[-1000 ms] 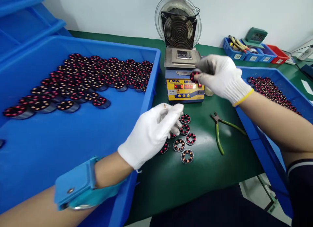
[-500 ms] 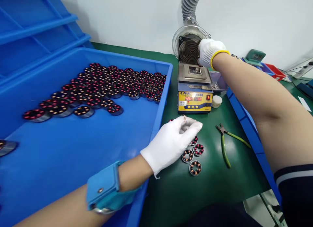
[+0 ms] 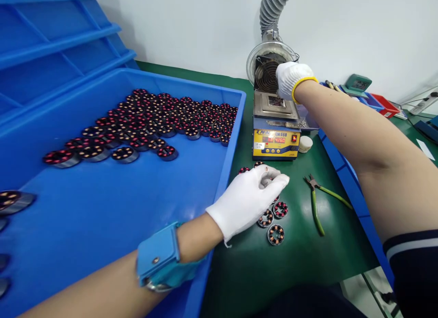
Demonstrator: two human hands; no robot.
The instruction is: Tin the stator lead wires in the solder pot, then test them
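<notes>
Closest is the left arm, with one blue band (image 3: pixel 158 254) around its wrist. Past it, six small rings (image 3: pixel 275 241) show on the green worktop (image 3: pixel 294 268), though some are partly hidden. The nearest two have orange-brown wire, and a pink one sits right beside them. Those three are just below the left hand (image 3: pixel 251 197), on the near side of its fingers. One more peeks out by the thumb, and two lie just past the knuckles. The hand may cover others. It wears a white glove, and its fingers are curled in toward the thumb; I cannot tell if it holds anything.

One pair of pliers (image 3: pixel 315 195) with green handles lies to the right of the rings, well apart from them. On the left is a big blue tray (image 3: pixel 112 208). Four round parts show at its left edge, and its far side has a big bunch of rings, too many to count.

Farther back is one machine (image 3: pixel 276 144) with a yellow front, with one white pot (image 3: pixel 305 144) just beside it. The right hand (image 3: pixel 293 80) is above its metal top, in front of one fan (image 3: pixel 268 76). Its fingers are hidden, so I cannot tell if it is holding something. One gray hose (image 3: pixel 273 10) goes up behind.
</notes>
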